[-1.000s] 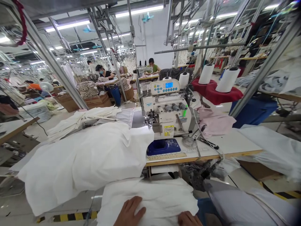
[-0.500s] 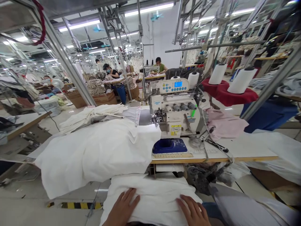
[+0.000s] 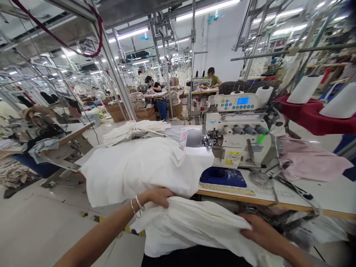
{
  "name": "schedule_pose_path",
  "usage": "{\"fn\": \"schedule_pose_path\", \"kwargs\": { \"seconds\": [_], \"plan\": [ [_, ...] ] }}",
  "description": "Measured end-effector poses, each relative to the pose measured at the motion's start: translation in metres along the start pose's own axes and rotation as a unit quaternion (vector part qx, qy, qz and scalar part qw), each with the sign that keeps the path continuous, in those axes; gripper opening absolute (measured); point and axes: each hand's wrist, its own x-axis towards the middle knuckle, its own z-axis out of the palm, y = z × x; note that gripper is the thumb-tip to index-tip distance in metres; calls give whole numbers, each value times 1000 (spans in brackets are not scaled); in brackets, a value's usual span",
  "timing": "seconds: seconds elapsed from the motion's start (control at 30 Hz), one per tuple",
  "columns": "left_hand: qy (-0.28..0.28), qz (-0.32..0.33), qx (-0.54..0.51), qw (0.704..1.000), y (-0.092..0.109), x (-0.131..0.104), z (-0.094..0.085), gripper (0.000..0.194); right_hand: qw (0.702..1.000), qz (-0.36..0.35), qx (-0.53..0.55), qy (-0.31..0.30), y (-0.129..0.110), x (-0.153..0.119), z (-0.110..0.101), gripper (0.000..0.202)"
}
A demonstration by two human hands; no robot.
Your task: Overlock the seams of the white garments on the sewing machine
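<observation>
Some fingers of the right hand (image 3: 261,231) are hidden by the white fabric (image 3: 194,220), while the rightmost thread cone (image 3: 341,102) is cut off by the right edge.

From afar I see a sewing workshop — white sewing machine (image 3: 241,141), thread cones (image 3: 305,89), white cloth (image 3: 189,222), people (image 3: 213,78) at tables (image 3: 206,90) and, blurred behind, probably hanging garments (image 3: 179,57).

A: "Left wrist (image 3: 144,199)?"
B: "Bangles (image 3: 138,201), two, slim, rounded, silver-coloured."
A: "Right wrist (image 3: 275,241)?"
B: "Bare."
A: "Lap?"
B: "Black cloth (image 3: 172,257), plain; perhaps trousers, mostly hidden at the lower edge."
</observation>
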Motion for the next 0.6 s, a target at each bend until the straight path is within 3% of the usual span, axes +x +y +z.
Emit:
{"fn": "schedule_pose_path", "kwargs": {
  "seconds": [0.1, 0.27, 0.5, 0.6],
  "plan": [
    [-32, -5, -20, 999, -7, -1, -4, 37, 998, 12, 61, -16, -6, 2, -18, 43],
    [-53, -10, -51, 997, -17, -12, -10, 40, 991, 80, 101, 26, -8, -1, -35, 58],
    [-22, 16, -116, 993, -3, -81, -37, 62, 950, 140, 278, 15, -5, -32, -53, 67],
    [-12, 8, -106, 994, -9, -85, -29, 61, 952, 106, 287, -14, 1, -32, -47, 66]
  ]
}}
